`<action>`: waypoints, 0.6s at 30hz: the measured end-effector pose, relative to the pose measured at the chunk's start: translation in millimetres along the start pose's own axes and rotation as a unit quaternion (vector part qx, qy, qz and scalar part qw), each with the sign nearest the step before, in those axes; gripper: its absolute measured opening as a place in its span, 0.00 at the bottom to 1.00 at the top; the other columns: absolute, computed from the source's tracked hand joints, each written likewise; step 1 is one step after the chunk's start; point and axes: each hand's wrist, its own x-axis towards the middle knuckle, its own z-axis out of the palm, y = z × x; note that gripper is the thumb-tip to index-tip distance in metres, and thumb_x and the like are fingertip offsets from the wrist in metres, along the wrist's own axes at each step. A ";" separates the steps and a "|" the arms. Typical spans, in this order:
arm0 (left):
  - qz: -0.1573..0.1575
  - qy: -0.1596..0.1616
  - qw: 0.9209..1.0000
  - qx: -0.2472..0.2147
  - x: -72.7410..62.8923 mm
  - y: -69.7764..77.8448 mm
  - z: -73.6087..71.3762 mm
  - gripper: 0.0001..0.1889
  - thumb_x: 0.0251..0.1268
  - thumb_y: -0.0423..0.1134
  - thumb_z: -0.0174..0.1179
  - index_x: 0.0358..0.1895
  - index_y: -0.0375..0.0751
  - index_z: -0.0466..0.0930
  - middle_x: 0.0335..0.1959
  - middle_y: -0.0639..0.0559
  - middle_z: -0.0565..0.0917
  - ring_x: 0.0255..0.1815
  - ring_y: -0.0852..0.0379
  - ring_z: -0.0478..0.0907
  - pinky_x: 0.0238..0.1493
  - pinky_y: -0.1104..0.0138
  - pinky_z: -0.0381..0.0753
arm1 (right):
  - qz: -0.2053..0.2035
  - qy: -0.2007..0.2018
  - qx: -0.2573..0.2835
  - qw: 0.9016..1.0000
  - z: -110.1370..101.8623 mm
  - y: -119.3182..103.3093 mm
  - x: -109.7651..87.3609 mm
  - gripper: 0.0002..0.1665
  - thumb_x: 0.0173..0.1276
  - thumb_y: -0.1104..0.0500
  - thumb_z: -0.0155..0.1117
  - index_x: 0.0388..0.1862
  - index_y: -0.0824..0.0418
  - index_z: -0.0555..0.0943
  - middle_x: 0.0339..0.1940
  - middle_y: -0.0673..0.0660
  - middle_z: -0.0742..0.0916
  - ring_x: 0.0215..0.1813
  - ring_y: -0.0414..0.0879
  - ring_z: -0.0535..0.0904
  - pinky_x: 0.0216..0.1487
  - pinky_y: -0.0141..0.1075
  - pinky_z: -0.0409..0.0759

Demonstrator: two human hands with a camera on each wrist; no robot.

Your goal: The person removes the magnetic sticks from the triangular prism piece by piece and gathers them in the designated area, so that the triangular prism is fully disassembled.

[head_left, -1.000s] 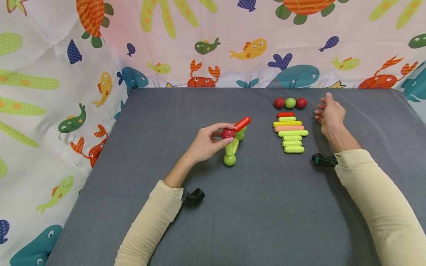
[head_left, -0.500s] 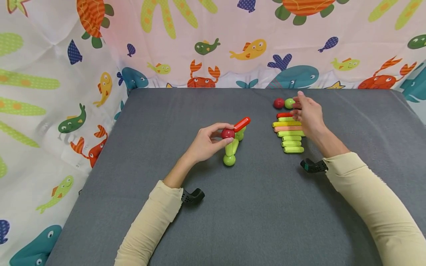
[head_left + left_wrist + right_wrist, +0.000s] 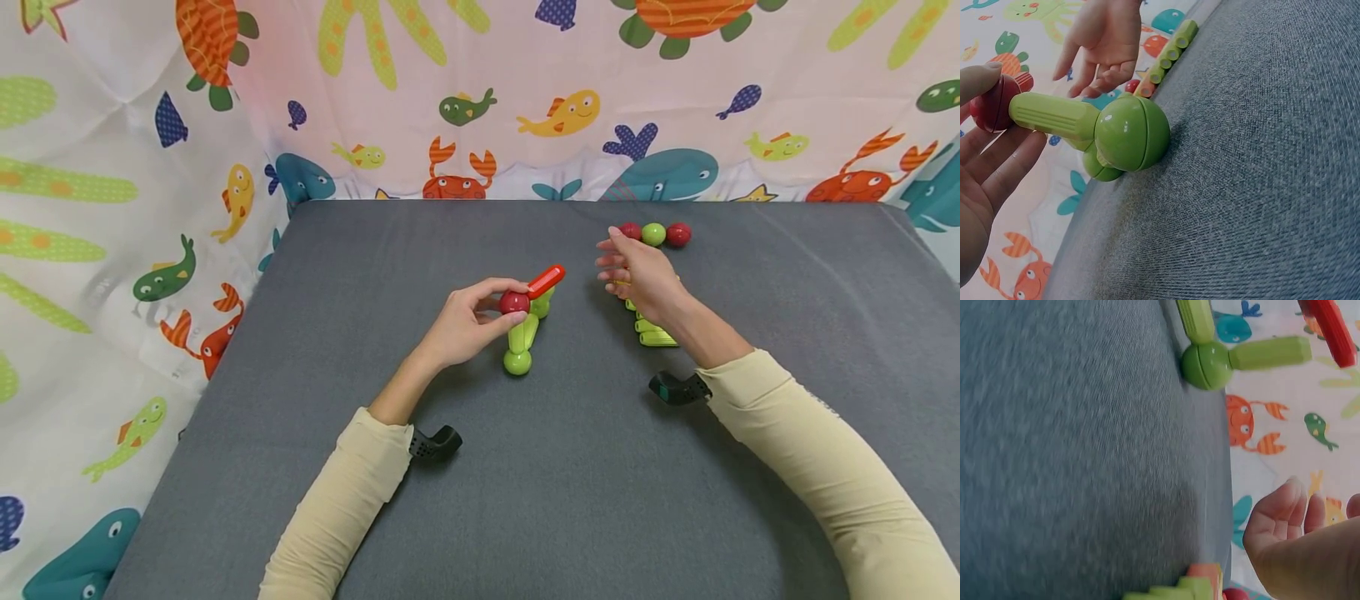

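Observation:
My left hand [image 3: 472,323] pinches a red ball [image 3: 513,302] between thumb and fingers. The ball belongs to a joined toy build: a red rod [image 3: 547,282] slants up to its right, and green rods [image 3: 1054,114] run down from it to green balls [image 3: 1134,133] on the cloth. Over the row of loose rods hangs my right hand [image 3: 643,273], apart from the build. Its fingers are loosely bent, and nothing shows in its palm [image 3: 1107,37] in the left wrist view. It hides much of the green, yellow and pink rods [image 3: 657,337].
Behind the rods, a green ball [image 3: 653,234] lies between two red balls, the right red ball [image 3: 678,235] fully in sight. A grey cloth [image 3: 480,500] covers the table. A curtain printed with sea animals [image 3: 495,67] hangs along the back and left.
My right hand has moved left from beside the loose balls to over the rods, uncovering the right red ball again. My left hand and the build have stayed in place.

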 end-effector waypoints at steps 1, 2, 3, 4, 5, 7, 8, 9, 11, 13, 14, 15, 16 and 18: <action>0.000 0.000 1.000 0.000 0.2 0.0 -0.1 0.18 0.62 0.31 0.64 0.55 0.37 0.77 0.50 0.46 0.80 0.44 0.53 0.81 0.41 0.62 0.82 | 0.002 -0.006 0.007 1.000 2.0 -0.1 -0.5 0.32 0.68 0.36 0.51 0.57 0.60 0.70 0.41 0.54 0.75 0.36 0.43 0.74 0.35 0.30 0.74; 0.000 0.001 1.000 0.002 0.3 0.0 -0.2 0.17 0.62 0.32 0.64 0.55 0.37 0.77 0.50 0.46 0.80 0.44 0.53 0.81 0.40 0.62 0.82 | 0.004 -0.014 0.016 1.000 4.0 -0.2 -1.2 0.33 0.68 0.37 0.52 0.58 0.61 0.69 0.40 0.54 0.76 0.36 0.43 0.75 0.36 0.30 0.74; 0.000 0.001 1.000 0.002 0.5 -0.2 -0.2 0.17 0.62 0.32 0.64 0.55 0.38 0.77 0.50 0.46 0.80 0.44 0.53 0.81 0.40 0.62 0.82 | 0.006 -0.023 0.024 0.999 6.3 -0.5 -2.2 0.33 0.69 0.37 0.52 0.58 0.62 0.69 0.39 0.54 0.77 0.36 0.43 0.75 0.37 0.31 0.75; 0.001 0.001 1.000 0.002 0.5 -0.4 0.0 0.17 0.62 0.32 0.64 0.55 0.38 0.78 0.50 0.46 0.80 0.44 0.52 0.81 0.40 0.62 0.82 | 0.009 -0.032 0.032 0.999 8.6 -0.4 -3.4 0.34 0.69 0.38 0.52 0.59 0.63 0.68 0.39 0.54 0.78 0.36 0.44 0.76 0.38 0.31 0.75; 0.001 0.001 1.000 0.003 0.4 -0.5 0.1 0.17 0.62 0.32 0.64 0.55 0.38 0.78 0.50 0.47 0.80 0.44 0.52 0.81 0.40 0.62 0.82 | 0.011 -0.041 0.041 0.998 11.3 -0.5 -4.8 0.35 0.69 0.38 0.53 0.61 0.64 0.67 0.39 0.54 0.79 0.36 0.44 0.77 0.39 0.31 0.76; 0.002 0.002 1.000 0.004 0.4 -0.7 0.4 0.17 0.62 0.32 0.64 0.55 0.38 0.78 0.51 0.47 0.80 0.44 0.52 0.81 0.39 0.62 0.82 | 0.010 -0.059 0.052 0.997 16.5 -1.0 -7.6 0.38 0.69 0.38 0.53 0.63 0.66 0.65 0.39 0.54 0.81 0.38 0.44 0.79 0.40 0.32 0.77; 0.001 0.002 1.000 0.004 0.4 -0.6 0.4 0.17 0.62 0.32 0.64 0.55 0.38 0.78 0.51 0.47 0.80 0.44 0.52 0.81 0.39 0.62 0.82 | 0.010 -0.066 0.055 0.996 19.2 -1.5 -8.9 0.39 0.69 0.38 0.53 0.65 0.66 0.64 0.40 0.54 0.81 0.38 0.45 0.79 0.41 0.32 0.77; 0.001 0.002 1.000 0.004 0.5 -0.7 0.5 0.18 0.62 0.32 0.64 0.55 0.38 0.78 0.51 0.47 0.80 0.44 0.52 0.81 0.39 0.62 0.82 | 0.008 -0.074 0.056 0.996 21.9 -2.0 -10.1 0.40 0.69 0.38 0.53 0.66 0.67 0.63 0.40 0.55 0.82 0.39 0.45 0.80 0.42 0.32 0.77; 0.000 0.004 1.000 0.004 0.3 -0.5 0.6 0.18 0.62 0.32 0.64 0.55 0.38 0.78 0.51 0.47 0.80 0.44 0.52 0.81 0.39 0.62 0.82 | 0.000 -0.087 0.048 0.995 26.3 -3.1 -12.1 0.41 0.70 0.38 0.52 0.67 0.68 0.62 0.40 0.55 0.82 0.40 0.46 0.80 0.42 0.32 0.77; -0.001 0.004 1.000 0.001 0.4 -0.5 0.9 0.17 0.62 0.32 0.64 0.55 0.38 0.78 0.50 0.46 0.80 0.43 0.51 0.82 0.38 0.62 0.82 | -0.008 -0.101 0.035 0.994 29.8 -4.3 -14.1 0.40 0.71 0.39 0.52 0.66 0.69 0.63 0.38 0.55 0.82 0.39 0.46 0.79 0.40 0.31 0.77; -0.002 0.004 1.000 -0.001 0.4 -0.6 1.1 0.17 0.62 0.32 0.64 0.55 0.38 0.78 0.50 0.47 0.80 0.43 0.51 0.82 0.37 0.63 0.82 | -0.010 -0.111 0.028 0.993 31.0 -5.0 -15.2 0.39 0.71 0.40 0.52 0.66 0.69 0.64 0.37 0.55 0.82 0.39 0.47 0.79 0.40 0.31 0.77; -0.003 0.003 1.000 -0.004 0.6 -0.7 1.4 0.17 0.62 0.32 0.64 0.55 0.37 0.78 0.50 0.47 0.80 0.43 0.50 0.82 0.37 0.63 0.82 | -0.013 -0.122 0.024 0.992 31.8 -5.8 -16.6 0.37 0.72 0.41 0.52 0.65 0.69 0.65 0.36 0.55 0.82 0.39 0.47 0.79 0.40 0.32 0.77; -0.003 0.003 1.000 -0.006 0.6 -0.6 1.6 0.17 0.62 0.32 0.64 0.54 0.37 0.78 0.49 0.47 0.80 0.43 0.50 0.82 0.37 0.63 0.82 | -0.015 -0.133 0.019 0.991 32.3 -6.5 -17.8 0.36 0.72 0.41 0.52 0.64 0.68 0.65 0.36 0.55 0.82 0.38 0.46 0.79 0.40 0.32 0.77; -0.003 0.002 1.000 -0.010 0.9 -0.5 2.0 0.17 0.62 0.32 0.64 0.54 0.37 0.78 0.49 0.46 0.80 0.42 0.49 0.82 0.35 0.63 0.82 | -0.015 -0.156 0.012 0.988 33.1 -8.2 -20.7 0.34 0.73 0.43 0.52 0.64 0.68 0.65 0.38 0.55 0.83 0.39 0.46 0.80 0.42 0.32 0.77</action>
